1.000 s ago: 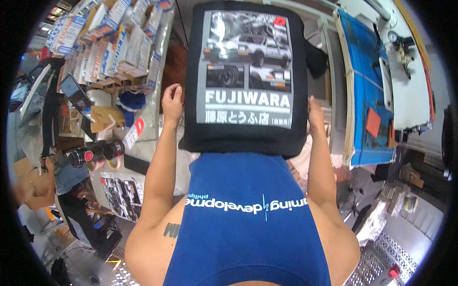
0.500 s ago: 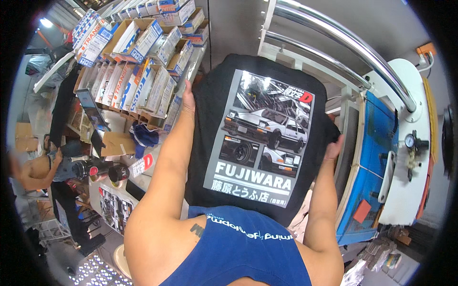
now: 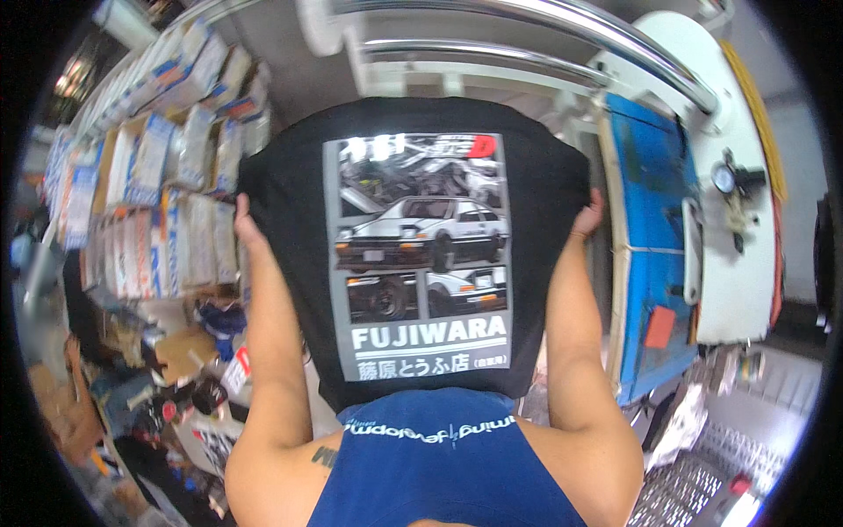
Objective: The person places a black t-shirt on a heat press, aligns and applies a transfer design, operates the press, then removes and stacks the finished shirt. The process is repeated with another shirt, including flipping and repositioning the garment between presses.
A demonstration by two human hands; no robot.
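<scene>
A black T-shirt (image 3: 290, 290) is spread out in front of me, its lower part meeting my blue top (image 3: 421, 492). On it lies a large grey-bordered print (image 3: 421, 220) of white and black cars with pale lettering. Light glints off the print's upper part. My left hand (image 3: 246, 218) is closed on the shirt's left edge near the shoulder. At the opposite edge my right hand (image 3: 590, 212) grips the cloth at about the same height. Most fingers of both hands are hidden at the cloth's edges.
Stacked cardboard boxes (image 3: 158, 176) fill shelving on the left, with a blurred person (image 3: 75, 395) below them. Chrome tubes (image 3: 492, 54) cross beyond the shirt. Close to my right stands a blue panel (image 3: 654, 228), beside a white machine surface with a pressure gauge (image 3: 723, 178).
The shirt has been straightened from a tilt and spread wider as my hands moved apart. My view has turned, so the surroundings have shifted left.
</scene>
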